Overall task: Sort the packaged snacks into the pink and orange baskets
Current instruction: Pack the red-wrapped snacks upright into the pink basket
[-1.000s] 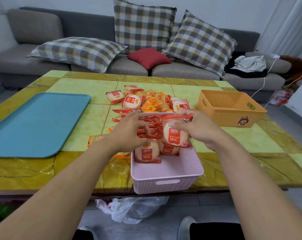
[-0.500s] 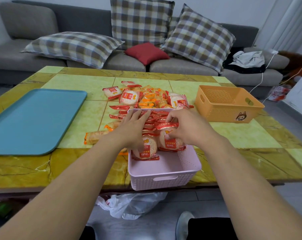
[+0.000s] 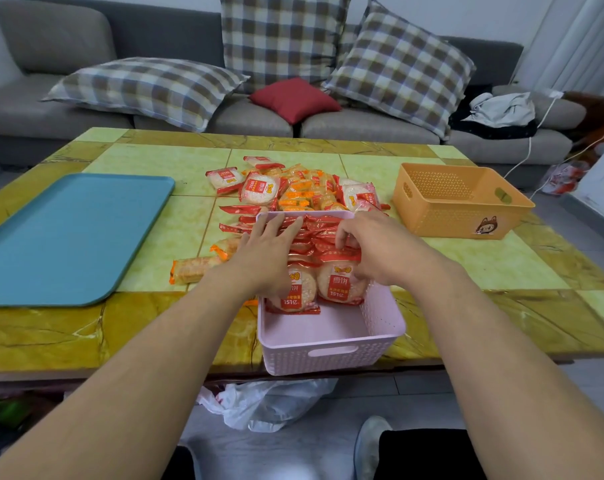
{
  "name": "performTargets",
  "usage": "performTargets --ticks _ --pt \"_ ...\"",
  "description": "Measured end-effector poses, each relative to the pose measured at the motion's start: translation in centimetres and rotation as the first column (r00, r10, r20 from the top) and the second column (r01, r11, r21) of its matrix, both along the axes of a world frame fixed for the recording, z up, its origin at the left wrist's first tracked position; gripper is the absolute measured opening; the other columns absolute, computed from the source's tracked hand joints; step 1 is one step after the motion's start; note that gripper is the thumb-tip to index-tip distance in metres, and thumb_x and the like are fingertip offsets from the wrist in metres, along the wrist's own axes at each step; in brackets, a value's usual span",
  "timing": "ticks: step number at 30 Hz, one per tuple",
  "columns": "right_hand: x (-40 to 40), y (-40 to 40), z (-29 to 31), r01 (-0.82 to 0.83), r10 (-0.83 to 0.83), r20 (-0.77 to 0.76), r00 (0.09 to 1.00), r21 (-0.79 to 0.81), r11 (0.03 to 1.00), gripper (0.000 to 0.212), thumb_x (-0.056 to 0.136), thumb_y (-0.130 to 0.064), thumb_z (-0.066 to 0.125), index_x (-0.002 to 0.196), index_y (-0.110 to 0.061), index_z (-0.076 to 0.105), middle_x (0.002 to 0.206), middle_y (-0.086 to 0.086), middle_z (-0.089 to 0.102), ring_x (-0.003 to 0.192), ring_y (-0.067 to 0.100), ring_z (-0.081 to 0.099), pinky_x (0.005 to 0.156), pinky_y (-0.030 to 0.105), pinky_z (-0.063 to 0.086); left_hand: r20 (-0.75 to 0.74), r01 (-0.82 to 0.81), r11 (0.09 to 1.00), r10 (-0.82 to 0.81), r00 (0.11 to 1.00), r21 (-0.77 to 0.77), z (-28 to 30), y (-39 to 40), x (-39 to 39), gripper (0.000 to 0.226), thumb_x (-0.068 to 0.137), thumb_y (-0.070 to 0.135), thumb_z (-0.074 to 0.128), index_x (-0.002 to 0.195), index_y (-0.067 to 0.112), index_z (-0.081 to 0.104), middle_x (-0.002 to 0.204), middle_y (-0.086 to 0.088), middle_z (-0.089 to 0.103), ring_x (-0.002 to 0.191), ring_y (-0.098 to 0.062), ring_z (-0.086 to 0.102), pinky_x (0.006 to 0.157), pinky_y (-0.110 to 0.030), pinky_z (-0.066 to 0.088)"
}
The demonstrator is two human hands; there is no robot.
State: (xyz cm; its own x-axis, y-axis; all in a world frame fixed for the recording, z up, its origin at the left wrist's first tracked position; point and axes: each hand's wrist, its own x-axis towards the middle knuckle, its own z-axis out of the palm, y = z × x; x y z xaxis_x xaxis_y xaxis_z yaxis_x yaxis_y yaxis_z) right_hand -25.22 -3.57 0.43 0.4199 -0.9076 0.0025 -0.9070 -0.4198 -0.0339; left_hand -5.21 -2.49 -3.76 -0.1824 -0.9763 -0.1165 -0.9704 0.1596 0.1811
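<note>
Both hands work inside the pink basket (image 3: 331, 341) at the near bench edge: the left hand (image 3: 264, 252) presses flat, fingers straight, on the red-wrapped snacks (image 3: 314, 233); the right hand (image 3: 373, 251) pinches one packet (image 3: 342, 284). The orange basket (image 3: 459, 202) sits far right, with loose snacks (image 3: 293, 192) between.

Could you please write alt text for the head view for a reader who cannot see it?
Both hands, left hand and right hand, arrange red-wrapped snacks in a pink basket at the near edge of a yellow table. More snacks are piled behind it, between a blue tray and an empty orange basket.
</note>
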Motion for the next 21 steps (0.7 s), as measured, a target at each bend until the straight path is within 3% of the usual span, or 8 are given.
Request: performTargets --ticks 4,8,13,17,21 --pt "0.2 0.2 -1.0 -0.023 0.023 -0.002 1.000 -0.065 0.998 0.038 0.071 -0.009 0.079 0.094 -0.032 0.059 0.090 -0.009 0.049 0.097 0.021 0.052 0.074 0.034 0.041 0.036 -0.028 1.000 0.028 0.999 -0.009 0.0 0.2 -0.5 0.130 0.070 0.027 0.086 0.160 0.030 -0.008 0.168 -0.004 -0.014 0.153 -0.030 -0.018 0.122 -0.060 0.012" --pt "0.5 0.2 -1.4 -0.053 0.052 -0.012 0.999 -0.088 0.995 0.035 0.073 0.002 0.070 0.081 -0.029 0.057 0.081 -0.013 0.049 0.087 0.017 0.045 0.070 0.030 0.030 0.037 -0.045 0.999 0.045 0.998 -0.008 0.1 0.3 -0.9 0.132 0.071 0.025 0.088 0.160 0.032 -0.009 0.167 -0.004 -0.018 0.153 -0.030 -0.018 0.122 -0.060 0.011" --pt "1.0 0.3 -0.7 -0.071 0.068 -0.047 0.997 -0.079 0.994 0.036 0.068 0.006 0.068 0.078 -0.027 0.057 0.073 -0.012 0.048 0.085 0.019 0.049 0.066 0.029 0.027 0.013 -0.063 0.998 0.064 0.998 -0.020 -0.1 0.1 -0.9 0.123 0.075 0.010 0.079 0.160 0.031 -0.006 0.168 -0.004 -0.014 0.153 -0.028 -0.019 0.119 -0.065 0.018" --pt "1.6 0.8 -0.6 -0.062 0.055 -0.087 0.995 -0.081 0.995 0.036 0.073 0.005 0.067 0.082 -0.028 0.057 0.081 -0.010 0.049 0.083 0.017 0.042 0.066 0.029 0.024 0.014 -0.078 0.997 0.079 0.997 -0.014 -0.1 0.0 -1.2 0.119 0.077 0.004 0.074 0.160 0.031 -0.006 0.168 -0.004 -0.015 0.153 -0.029 -0.021 0.118 -0.067 0.017" --pt "1.3 0.6 -0.8 -0.011 0.011 -0.036 0.999 -0.011 1.000 0.037 0.074 0.001 0.070 0.084 -0.032 0.058 0.089 -0.010 0.056 0.087 0.021 0.059 0.063 0.028 0.032 0.027 -0.073 0.997 0.074 0.997 -0.027 -0.1 0.0 -1.4 0.116 0.078 0.003 0.072 0.160 0.032 -0.006 0.168 -0.005 -0.013 0.153 -0.031 -0.020 0.118 -0.068 0.018"
